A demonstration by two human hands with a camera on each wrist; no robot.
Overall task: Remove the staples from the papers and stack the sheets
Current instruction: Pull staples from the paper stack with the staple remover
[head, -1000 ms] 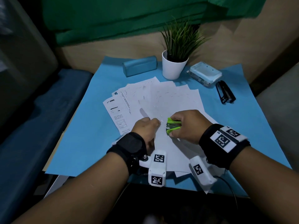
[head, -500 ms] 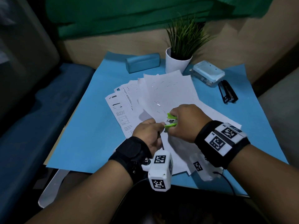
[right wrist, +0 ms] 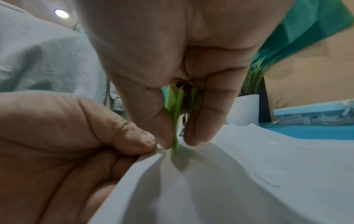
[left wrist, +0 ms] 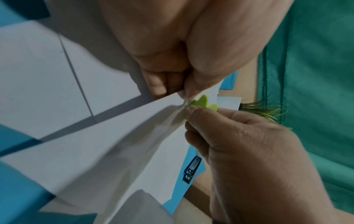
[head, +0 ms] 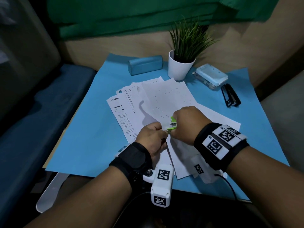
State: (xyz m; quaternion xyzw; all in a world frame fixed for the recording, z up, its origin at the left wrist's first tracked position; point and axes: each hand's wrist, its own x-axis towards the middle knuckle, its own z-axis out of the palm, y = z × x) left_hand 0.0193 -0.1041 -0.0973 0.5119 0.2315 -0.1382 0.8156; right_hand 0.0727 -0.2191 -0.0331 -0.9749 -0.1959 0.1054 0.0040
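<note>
Pinching w/ our right hand [head: 187,125] the small lime-green plastic staple remover [head: 171,124], tip aimed down-left into white paper sheets' [head: 167,99] corner; left hand [head: 152,137] fingers [right wrist: 134,136] pinch that lifted corner above tabletop [head: 92,137].

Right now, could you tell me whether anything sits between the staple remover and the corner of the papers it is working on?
Nothing visible does. The right hand pinches the green staple remover straight onto the lifted corner of the papers, which the left hand pinches right beside it.

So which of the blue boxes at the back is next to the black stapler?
The pale blue box right of the plant pot; the black stapler lies just beside it. The darker blue box sits left of the pot.
</note>
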